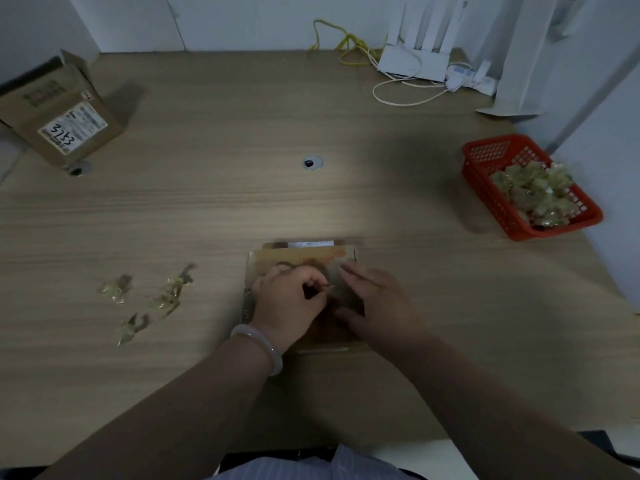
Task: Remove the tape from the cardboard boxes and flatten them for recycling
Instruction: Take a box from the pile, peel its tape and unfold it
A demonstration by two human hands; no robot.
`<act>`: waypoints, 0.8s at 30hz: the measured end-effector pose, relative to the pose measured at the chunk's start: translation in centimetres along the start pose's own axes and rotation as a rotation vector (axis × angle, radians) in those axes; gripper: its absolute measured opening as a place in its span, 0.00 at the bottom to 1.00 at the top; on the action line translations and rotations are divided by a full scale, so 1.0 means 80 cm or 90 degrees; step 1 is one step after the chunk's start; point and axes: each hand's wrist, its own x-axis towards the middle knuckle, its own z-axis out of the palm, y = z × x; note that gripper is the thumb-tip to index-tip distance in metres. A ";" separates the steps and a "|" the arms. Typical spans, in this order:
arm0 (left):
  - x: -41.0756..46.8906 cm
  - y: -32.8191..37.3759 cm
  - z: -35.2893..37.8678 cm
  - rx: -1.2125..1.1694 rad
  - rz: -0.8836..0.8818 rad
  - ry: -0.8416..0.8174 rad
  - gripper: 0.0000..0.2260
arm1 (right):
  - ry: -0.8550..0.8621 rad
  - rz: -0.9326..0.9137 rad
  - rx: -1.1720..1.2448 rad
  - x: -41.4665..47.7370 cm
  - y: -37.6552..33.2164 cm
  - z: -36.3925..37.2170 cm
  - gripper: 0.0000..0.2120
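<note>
A small cardboard box (304, 254) lies on the wooden table (242, 202) in front of me, its top covered in shiny tape. My left hand (287, 299), with a pale bangle on the wrist, pinches a strip of tape (329, 288) on the box top between thumb and fingers. My right hand (377, 303) lies flat on the right part of the box with straight fingers, holding it down. A second, larger cardboard box (59, 112) with a white label stands open at the far left of the table.
Several crumpled tape scraps (152, 299) lie on the table left of the box. A red plastic basket (485, 157) at the right holds a heap of crumpled tape. A white router (415, 60) with cables stands at the back. A round cable hole (312, 163) sits mid-table.
</note>
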 end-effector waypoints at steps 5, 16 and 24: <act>0.003 -0.009 -0.014 -0.070 -0.033 0.036 0.06 | -0.005 -0.017 -0.087 -0.007 0.003 0.014 0.30; -0.018 -0.023 -0.024 0.125 0.244 0.034 0.13 | -0.007 -0.015 -0.149 -0.005 0.002 0.018 0.30; -0.004 -0.001 -0.025 -0.006 -0.038 -0.043 0.10 | 0.019 -0.093 -0.135 0.006 -0.010 0.009 0.35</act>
